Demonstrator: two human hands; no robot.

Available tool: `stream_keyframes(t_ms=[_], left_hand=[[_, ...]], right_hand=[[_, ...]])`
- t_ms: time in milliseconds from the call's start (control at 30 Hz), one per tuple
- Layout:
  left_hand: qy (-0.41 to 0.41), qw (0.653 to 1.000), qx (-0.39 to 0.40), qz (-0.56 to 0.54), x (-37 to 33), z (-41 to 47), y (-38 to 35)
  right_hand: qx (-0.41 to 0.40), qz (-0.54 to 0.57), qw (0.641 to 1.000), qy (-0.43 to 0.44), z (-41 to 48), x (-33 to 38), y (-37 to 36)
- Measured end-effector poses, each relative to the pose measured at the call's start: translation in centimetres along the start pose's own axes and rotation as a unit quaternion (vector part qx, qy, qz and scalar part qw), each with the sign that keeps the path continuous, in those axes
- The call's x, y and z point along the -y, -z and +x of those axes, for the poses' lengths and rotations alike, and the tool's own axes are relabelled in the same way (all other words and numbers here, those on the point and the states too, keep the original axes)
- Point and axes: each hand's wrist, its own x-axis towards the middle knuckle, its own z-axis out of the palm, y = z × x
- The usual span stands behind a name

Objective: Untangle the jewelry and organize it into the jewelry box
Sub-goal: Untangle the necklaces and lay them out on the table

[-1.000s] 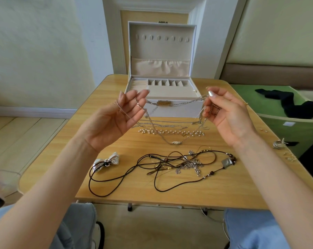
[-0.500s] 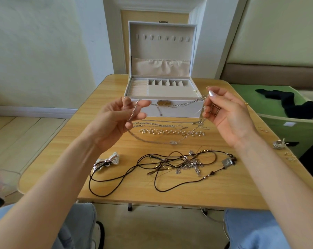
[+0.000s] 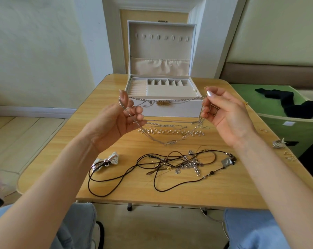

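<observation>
Jewelry untangling at a wooden table [image 3: 224, 186]: a silver chain [image 3: 137, 99] is held up between two bare hands, just in front of the jewelry box [image 3: 170, 111]. The left hand [image 3: 114, 123], palm toward the camera, pinches the chain between thumb and forefinger, with its other fingers curled in over the strand running down the palm. The right hand [image 3: 227, 115] pinches the other end between thumb and forefinger, its lower fingers curled round further strands. One run of chain stretches almost level from hand to hand across the front of the box, and a clasp dangles from it near the left hand. The rest hangs in a long loop toward the tabletop; whether its lowest point touches the wood cannot be told.

The box stands at the middle of the table's far edge, its lid upright and its compartments open to view. Just on the near side of it lie thin chains [image 3: 161, 125] and, beside them, a pearl strand [image 3: 170, 131]. Toward the near edge sprawls a black cord [image 3: 116, 178], looped through a knot of silver pieces [image 3: 190, 164], with a square pendant [image 3: 226, 161] at its right end and a silver bow [image 3: 109, 159] at its left. Rings [image 3: 278, 143] sit at the right edge. Beyond that edge, a green bin [image 3: 287, 126] holds a black cloth [image 3: 296, 105].
</observation>
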Motion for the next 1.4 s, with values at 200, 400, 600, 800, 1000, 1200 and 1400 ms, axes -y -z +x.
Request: stream_keyframes(t_ms=[200,400,600,800,1000,1200,1400], left_hand=[[-0.037,0.998,0.042,-0.018,-0.1,-0.2,0.2],[-0.031,0.982,0.086,-0.168,-0.8,-0.7,-0.1],[-0.059,0.998,-0.007,-0.003,-0.8,-0.8,-0.8],[-0.072,0.995,-0.008,0.063,-0.6,-1.0,-1.6],[-0.088,0.992,-0.020,0.088,-0.5,-0.8,-1.4],[-0.112,0.982,-0.020,0.150,-0.3,-0.9,-1.2],[-0.130,0.982,-0.025,0.133,-0.5,-0.7,-1.1]], right_hand=[[0.005,0.001,1.000,0.000,0.0,-0.1,0.0],[0.014,-0.007,1.000,-0.001,-0.2,-0.1,-0.1],[0.017,-0.004,1.000,-0.004,-0.3,-0.1,-0.1],[0.017,-0.005,1.000,-0.005,-0.3,-0.1,-0.2],[0.021,-0.007,1.000,-0.004,-0.4,0.1,-0.2],[0.020,-0.012,1.000,-0.003,-0.5,0.1,-0.4],[0.026,-0.035,0.999,0.000,-0.5,0.0,-0.4]])
